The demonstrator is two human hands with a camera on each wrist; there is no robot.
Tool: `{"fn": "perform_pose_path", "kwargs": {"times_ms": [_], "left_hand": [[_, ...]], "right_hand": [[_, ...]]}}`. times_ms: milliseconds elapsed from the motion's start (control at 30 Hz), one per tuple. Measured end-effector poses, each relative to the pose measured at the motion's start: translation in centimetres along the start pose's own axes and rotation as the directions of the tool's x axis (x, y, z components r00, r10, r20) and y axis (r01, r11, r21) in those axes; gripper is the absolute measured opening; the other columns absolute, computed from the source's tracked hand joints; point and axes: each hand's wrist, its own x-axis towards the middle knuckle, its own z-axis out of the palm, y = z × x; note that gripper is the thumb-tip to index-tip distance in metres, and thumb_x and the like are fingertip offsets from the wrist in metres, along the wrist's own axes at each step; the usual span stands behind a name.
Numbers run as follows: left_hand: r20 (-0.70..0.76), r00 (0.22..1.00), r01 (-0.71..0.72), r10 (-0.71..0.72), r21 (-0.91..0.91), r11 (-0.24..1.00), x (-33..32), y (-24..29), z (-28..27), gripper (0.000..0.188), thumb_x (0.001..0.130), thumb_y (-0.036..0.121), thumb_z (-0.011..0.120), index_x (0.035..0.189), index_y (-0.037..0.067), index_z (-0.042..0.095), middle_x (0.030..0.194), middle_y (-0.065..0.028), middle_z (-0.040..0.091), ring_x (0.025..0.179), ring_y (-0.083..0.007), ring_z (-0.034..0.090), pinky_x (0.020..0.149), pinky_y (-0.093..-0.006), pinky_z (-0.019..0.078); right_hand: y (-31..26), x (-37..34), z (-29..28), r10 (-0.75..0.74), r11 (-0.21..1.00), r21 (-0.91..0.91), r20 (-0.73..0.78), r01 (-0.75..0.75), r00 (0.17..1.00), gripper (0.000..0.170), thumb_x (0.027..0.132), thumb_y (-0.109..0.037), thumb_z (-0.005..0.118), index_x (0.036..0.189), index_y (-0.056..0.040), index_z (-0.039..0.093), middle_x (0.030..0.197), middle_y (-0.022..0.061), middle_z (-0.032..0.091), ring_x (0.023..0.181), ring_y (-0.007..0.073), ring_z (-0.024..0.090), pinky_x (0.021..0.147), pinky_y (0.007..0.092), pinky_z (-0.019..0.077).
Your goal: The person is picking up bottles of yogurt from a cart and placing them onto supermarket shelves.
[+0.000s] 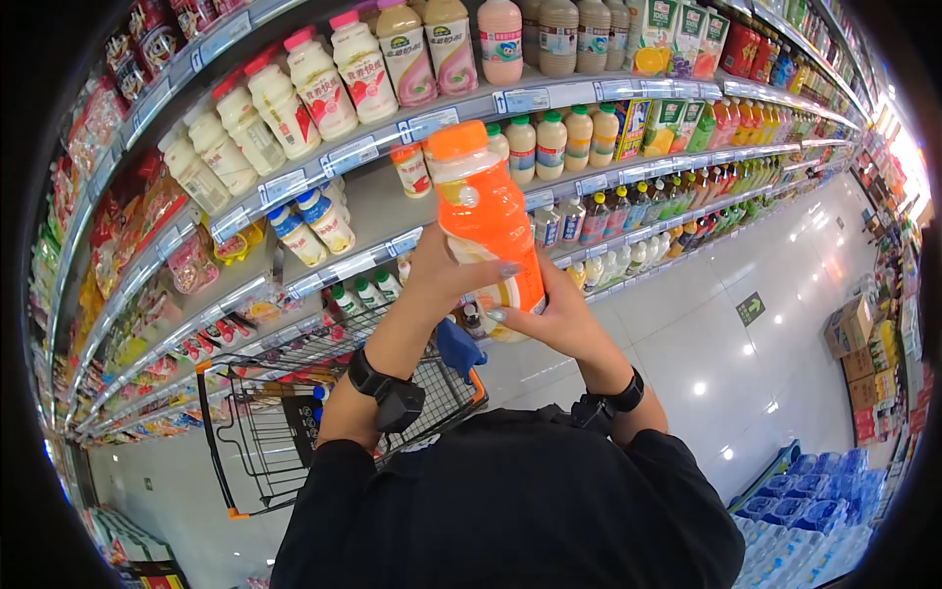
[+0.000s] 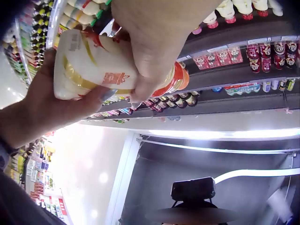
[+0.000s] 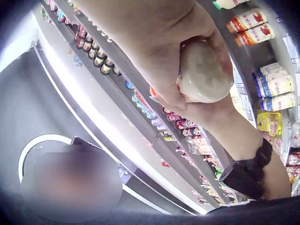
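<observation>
In the head view an orange-capped bottle [image 1: 481,206] with an orange and white label is held up between both hands, tilted a little. The left hand [image 1: 446,270] grips its left side, thumb across the front. Round the lower right side curls the right hand [image 1: 561,316], thumb near the base. The left wrist view shows the bottle's white side [image 2: 103,70] between the left hand [image 2: 145,42] and the right hand [image 2: 61,105]. Its pale base [image 3: 205,75] faces the right wrist camera, with the right hand [image 3: 150,42] around it.
Shelves of bottles [image 1: 324,93] curve across the front and left. Below the arms stands a wire shopping cart [image 1: 265,422] with a blue item [image 1: 457,346] at its edge. Water packs [image 1: 805,510] sit at the lower right, and cartons [image 1: 852,339] stand along the right side.
</observation>
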Motion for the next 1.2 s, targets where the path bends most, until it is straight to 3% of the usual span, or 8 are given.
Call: {"fn": "perform_pose_path", "kwargs": {"times_ms": [200, 333, 500, 600, 833, 1067, 1167, 1200], "left_hand": [[-0.015, 0.992, 0.123, -0.125, -0.062, 0.990, 0.2, -0.5, 0.5, 0.051, 0.063, 0.009, 0.075, 0.109, 0.001, 0.054, 0.103, -0.0082, 0.061, 0.093, -0.0160, 0.059, 0.083, -0.0305, 0.0465], [0.020, 0.997, 0.075, -0.076, 0.064, 0.995, 0.0, -1.0, 0.2, 0.052, 0.062, 0.010, 0.075, 0.109, 0.001, 0.054, 0.104, -0.0085, 0.060, 0.094, -0.0164, 0.059, 0.082, -0.0305, 0.0466], [0.057, 0.985, 0.168, -0.161, -0.168, 0.971, -0.1, -1.1, 1.0, 0.056, 0.062, 0.013, 0.075, 0.112, 0.001, 0.051, 0.104, -0.0089, 0.060, 0.094, -0.0178, 0.059, 0.083, -0.0319, 0.0468], [0.090, 0.978, 0.207, -0.188, -0.315, 0.926, 0.2, -2.4, 0.8, 0.057, 0.064, 0.013, 0.072, 0.115, 0.001, 0.049, 0.105, -0.0098, 0.059, 0.095, -0.0188, 0.059, 0.083, -0.0325, 0.0471], [0.107, 0.968, 0.248, -0.229, -0.232, 0.941, 0.9, -2.7, 1.5, 0.060, 0.066, 0.015, 0.071, 0.118, 0.000, 0.045, 0.106, -0.0102, 0.058, 0.097, -0.0191, 0.058, 0.082, -0.0320, 0.0482], [0.179, 0.961, 0.240, -0.212, -0.153, 0.959, 1.2, -3.2, 1.3, 0.068, 0.062, 0.013, 0.075, 0.120, 0.001, 0.042, 0.107, -0.0089, 0.057, 0.098, -0.0172, 0.057, 0.083, -0.0309, 0.0474], [0.249, 0.941, 0.248, -0.228, -0.051, 0.967, 0.8, -3.4, 0.7, 0.075, 0.059, 0.011, 0.078, 0.122, 0.001, 0.038, 0.109, -0.0084, 0.056, 0.100, -0.0166, 0.056, 0.085, -0.0306, 0.0461], [0.278, 0.930, 0.253, -0.240, -0.014, 0.967, 0.6, -3.5, 0.5, 0.078, 0.058, 0.010, 0.079, 0.123, 0.001, 0.037, 0.110, -0.0083, 0.055, 0.101, -0.0165, 0.055, 0.086, -0.0306, 0.0456]], "right_hand": [[0.9, -0.4, -0.4, 0.050, 0.996, 0.067, 0.021, -0.051, 0.999, 0.059, 0.069, -0.018, 0.069, 0.120, -0.0009, 0.043, 0.105, 0.0126, 0.057, 0.096, 0.0201, 0.057, 0.081, 0.0325, 0.0449], [2.1, -0.8, -0.9, -0.002, 0.984, 0.179, 0.099, -0.015, 0.995, 0.063, 0.071, -0.020, 0.068, 0.124, -0.0008, 0.041, 0.113, 0.0109, 0.055, 0.102, 0.0199, 0.055, 0.086, 0.0323, 0.0428], [4.7, -2.0, -1.6, 0.073, 0.738, 0.627, 0.293, -0.249, 0.953, 0.070, 0.073, -0.031, 0.069, 0.126, 0.0026, 0.038, 0.118, 0.0111, 0.052, 0.106, 0.0193, 0.053, 0.090, 0.0334, 0.0422], [5.4, -2.6, -1.5, 0.059, 0.586, 0.747, 0.346, -0.313, 0.936, 0.073, 0.073, -0.037, 0.068, 0.125, 0.0043, 0.038, 0.120, 0.0130, 0.051, 0.107, 0.0201, 0.053, 0.091, 0.0340, 0.0427], [6.8, -2.6, -1.5, -0.050, 0.352, 0.841, 0.456, -0.412, 0.888, 0.080, 0.073, -0.038, 0.067, 0.131, 0.0024, 0.029, 0.122, 0.0146, 0.049, 0.105, 0.0219, 0.056, 0.086, 0.0354, 0.0481], [6.6, -2.7, -1.0, 0.031, 0.455, 0.828, 0.351, -0.326, 0.936, 0.082, 0.070, -0.038, 0.069, 0.130, 0.0013, 0.030, 0.119, 0.0167, 0.050, 0.101, 0.0240, 0.058, 0.084, 0.0376, 0.0495], [7.7, -2.7, -0.7, -0.087, 0.372, 0.863, 0.399, -0.341, 0.913, 0.081, 0.069, -0.044, 0.068, 0.127, 0.0019, 0.035, 0.114, 0.0180, 0.052, 0.097, 0.0252, 0.058, 0.084, 0.0395, 0.0490], [7.4, -2.7, -0.4, -0.071, 0.351, 0.879, 0.369, -0.323, 0.927, 0.080, 0.067, -0.047, 0.067, 0.122, 0.0028, 0.038, 0.107, 0.0209, 0.054, 0.088, 0.0272, 0.060, 0.075, 0.0378, 0.0531]]}}
